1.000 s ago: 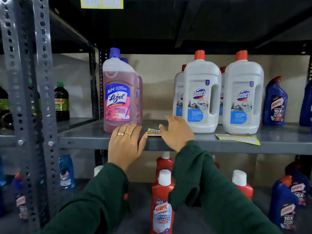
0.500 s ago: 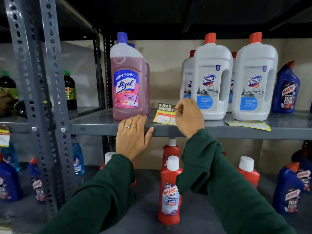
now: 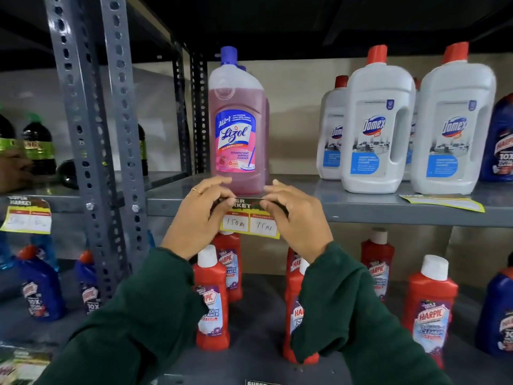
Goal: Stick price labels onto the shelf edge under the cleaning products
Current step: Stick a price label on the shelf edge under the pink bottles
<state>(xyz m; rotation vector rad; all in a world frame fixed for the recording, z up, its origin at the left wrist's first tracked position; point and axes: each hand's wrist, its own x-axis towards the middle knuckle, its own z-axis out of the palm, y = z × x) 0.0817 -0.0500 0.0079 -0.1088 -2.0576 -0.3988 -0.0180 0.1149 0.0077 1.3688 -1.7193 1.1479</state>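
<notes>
A yellow price label (image 3: 249, 225) with a dark "super market" header and two handwritten prices hangs against the grey shelf edge (image 3: 374, 213), directly below the pink Lizol bottle (image 3: 237, 126). My left hand (image 3: 198, 218) pinches its upper left corner. My right hand (image 3: 294, 215) pinches its upper right corner. Both sleeves are dark green. A second yellow label (image 3: 444, 202) lies flat on the shelf in front of the white Domex bottles (image 3: 377, 126).
Blue Harpic bottles (image 3: 499, 140) stand at the shelf's right end. Red Harpic bottles (image 3: 212, 298) fill the lower shelf. A perforated grey upright (image 3: 97, 134) stands left, with another label (image 3: 27, 218) stuck on the neighbouring shelf edge and dark bottles (image 3: 39, 145) above it.
My right hand lifted the label off the shelf top and brought it down over the shelf edge. My left hand left the edge and took the label's left corner.
</notes>
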